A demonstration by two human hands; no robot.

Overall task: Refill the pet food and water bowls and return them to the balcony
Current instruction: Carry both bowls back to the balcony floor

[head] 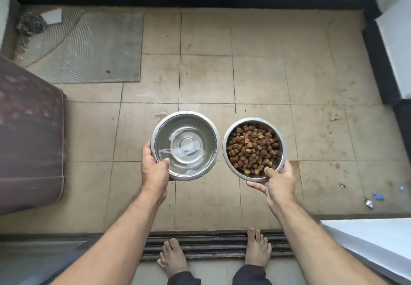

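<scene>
Two steel bowls are held side by side above the balcony's tiled floor (262, 77). The water bowl (189, 126) holds clear water that ripples; my left hand (154, 169) grips its near-left rim, thumb inside. The food bowl (254, 149) is filled with brown kibble; my right hand (278, 184) holds its near rim from below, thumb on the edge. The two bowls almost touch. My bare feet stand on the sliding-door track (211, 243) at the threshold.
A grey ribbed mat (100, 49) lies at the far left with a white scrap and dark debris. A brown cushioned pet bed (29, 133) fills the left side. Small wrapper bits (373, 198) litter the right. White walls with black skirting enclose the balcony.
</scene>
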